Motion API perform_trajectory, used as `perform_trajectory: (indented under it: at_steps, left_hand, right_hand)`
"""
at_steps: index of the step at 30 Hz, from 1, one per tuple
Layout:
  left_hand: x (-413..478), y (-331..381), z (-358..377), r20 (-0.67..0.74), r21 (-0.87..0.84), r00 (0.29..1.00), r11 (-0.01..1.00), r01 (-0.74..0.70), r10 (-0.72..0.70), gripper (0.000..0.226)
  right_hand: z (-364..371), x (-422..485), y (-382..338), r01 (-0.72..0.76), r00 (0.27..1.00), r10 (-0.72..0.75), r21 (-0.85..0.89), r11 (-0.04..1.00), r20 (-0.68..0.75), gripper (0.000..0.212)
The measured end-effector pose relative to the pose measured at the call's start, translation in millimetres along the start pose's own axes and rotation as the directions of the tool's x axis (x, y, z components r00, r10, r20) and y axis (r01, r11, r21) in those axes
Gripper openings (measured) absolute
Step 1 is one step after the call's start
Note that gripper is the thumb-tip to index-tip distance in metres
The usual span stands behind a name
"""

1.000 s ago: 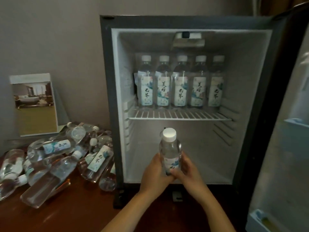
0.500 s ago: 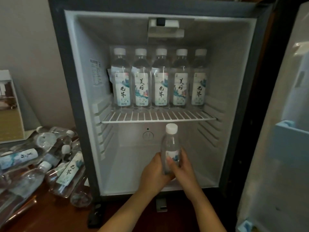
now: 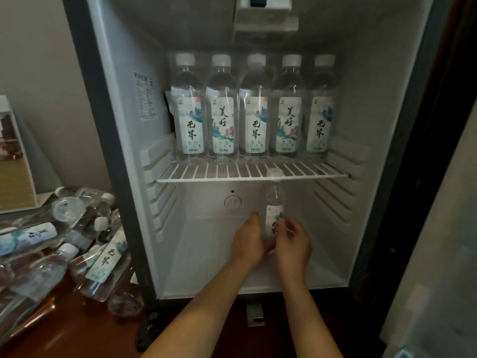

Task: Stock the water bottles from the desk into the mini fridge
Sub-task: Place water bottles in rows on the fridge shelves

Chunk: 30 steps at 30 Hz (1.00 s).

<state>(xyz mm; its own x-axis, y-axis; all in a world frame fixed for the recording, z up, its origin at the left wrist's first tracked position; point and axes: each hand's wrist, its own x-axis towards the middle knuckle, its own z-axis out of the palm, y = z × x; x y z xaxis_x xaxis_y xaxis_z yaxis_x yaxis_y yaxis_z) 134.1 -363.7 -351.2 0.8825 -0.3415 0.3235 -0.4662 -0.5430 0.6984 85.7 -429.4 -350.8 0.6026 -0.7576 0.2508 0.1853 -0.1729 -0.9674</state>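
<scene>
Clear water bottle (image 3: 274, 215) upright, long axis vertical, white cap up just under the wire shelf (image 3: 251, 174), pale printed label facing me, centre of frame in the fridge (image 3: 124, 161) lower compartment, my left hand (image 3: 249, 240) and right hand (image 3: 293, 244) both closed around its lower half, five bottles (image 3: 254, 109) standing on shelf above, loose bottles (image 3: 77, 244) heaped lower left on desk (image 3: 64, 332).

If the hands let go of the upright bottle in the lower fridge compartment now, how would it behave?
The held bottle is tall and narrow, so it probably tips easily. It looks full, so likely heavy for its size. Left hand and right hand both steady it, suggesting smooth, slippery plastic.
</scene>
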Motion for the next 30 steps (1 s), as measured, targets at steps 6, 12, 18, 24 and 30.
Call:
perform_trajectory:
  at_steps: [6, 12, 18, 24, 30]
  left_hand:
    - [19.9, 0.9, 5.9, -0.029, 0.022, 0.999, 0.999, 0.037, -0.036, 0.047]
    - [41.6, 5.0, 24.5, -0.008, 0.049, 1.000, 0.999, 0.004, -0.004, 0.047]
    - [63.8, 10.4, 45.4, 0.004, 0.035, 0.999, 0.998, -0.046, 0.046, 0.042]
    - [83.1, 15.1, 59.2, 0.038, 0.007, 0.996, 0.997, -0.082, 0.082, 0.041]
    - [89.8, 14.5, 62.9, 0.078, 0.018, 0.995, 0.998, -0.064, 0.063, 0.056]
  right_hand:
    - [7.0, 15.4, -0.5, -0.020, 0.999, 0.022, -0.055, 0.998, 0.025, 0.044]
    - [1.8, 34.8, 3.6, -0.049, 0.999, 0.050, -0.055, 0.997, 0.008, 0.056]
    - [-1.7, 55.2, 10.9, -0.062, 0.996, 0.066, -0.082, 0.995, 0.051, 0.062]
    - [-5.1, 72.7, 17.6, -0.061, 0.997, 0.066, -0.102, 0.993, 0.047, 0.060]
    - [-7.8, 78.5, 23.0, -0.066, 0.994, 0.078, -0.150, 0.987, 0.078, 0.066]
